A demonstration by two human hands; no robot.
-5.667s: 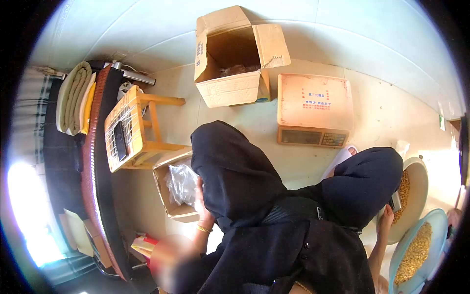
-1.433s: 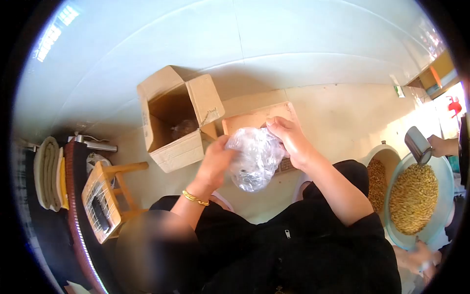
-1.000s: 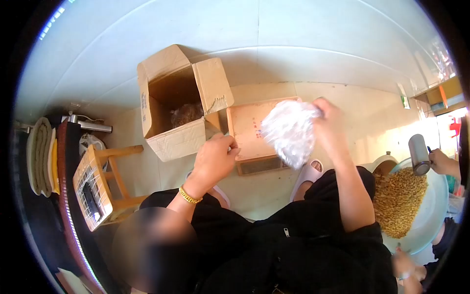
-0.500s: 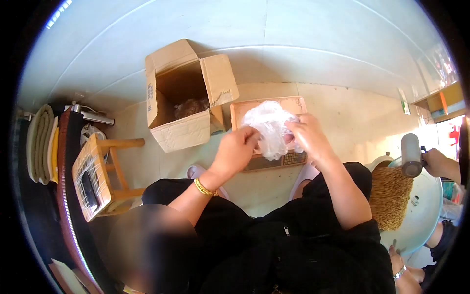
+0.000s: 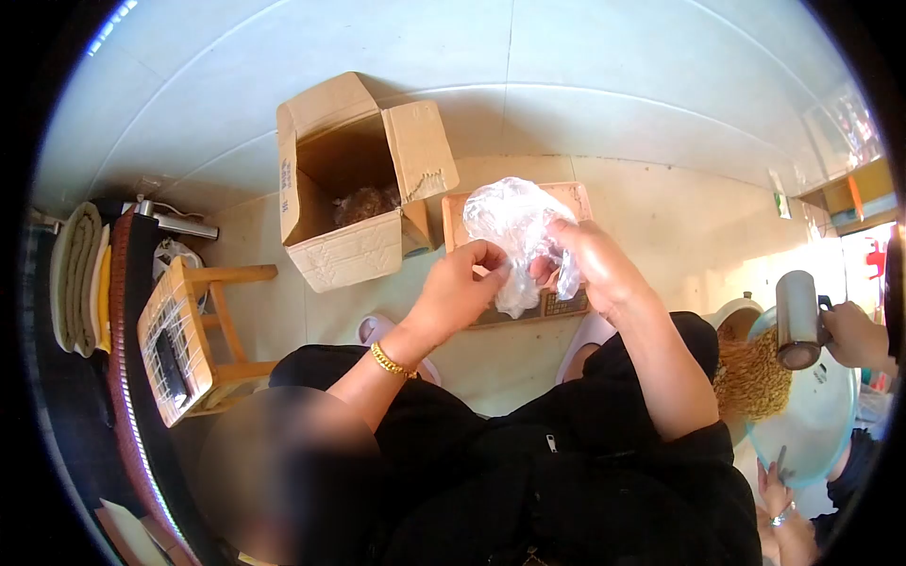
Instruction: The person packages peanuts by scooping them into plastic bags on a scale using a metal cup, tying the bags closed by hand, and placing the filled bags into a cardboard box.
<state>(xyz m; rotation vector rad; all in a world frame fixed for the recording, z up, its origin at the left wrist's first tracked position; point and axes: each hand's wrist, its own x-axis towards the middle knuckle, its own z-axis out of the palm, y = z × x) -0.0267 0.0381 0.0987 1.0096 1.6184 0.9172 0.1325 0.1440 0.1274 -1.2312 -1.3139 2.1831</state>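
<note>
A thin, clear plastic bag point(image 5: 510, 212) is crumpled between my two hands, above a pinkish weighing scale point(image 5: 574, 195) on the floor. My left hand point(image 5: 462, 286) pinches the bag's near left side, with the fingertips curled together. On the other side, my right hand point(image 5: 596, 267) grips a gathered part of it between thumb and fingers. The bag covers most of the scale's top, while part of the dark keypad point(image 5: 563, 304) shows below it.
An open cardboard box point(image 5: 344, 250) with brownish contents stands at the far left, near a wooden stool point(image 5: 231, 275). At right, another person's hand point(image 5: 852, 335) holds a metal cylinder point(image 5: 797, 316) by a basin point(image 5: 819, 424) with tan pieces point(image 5: 752, 377).
The bag has shifted and its lower part hangs nearer to me. My right fingers have closed further around it. The other person's cylinder and basin have moved slightly.
</note>
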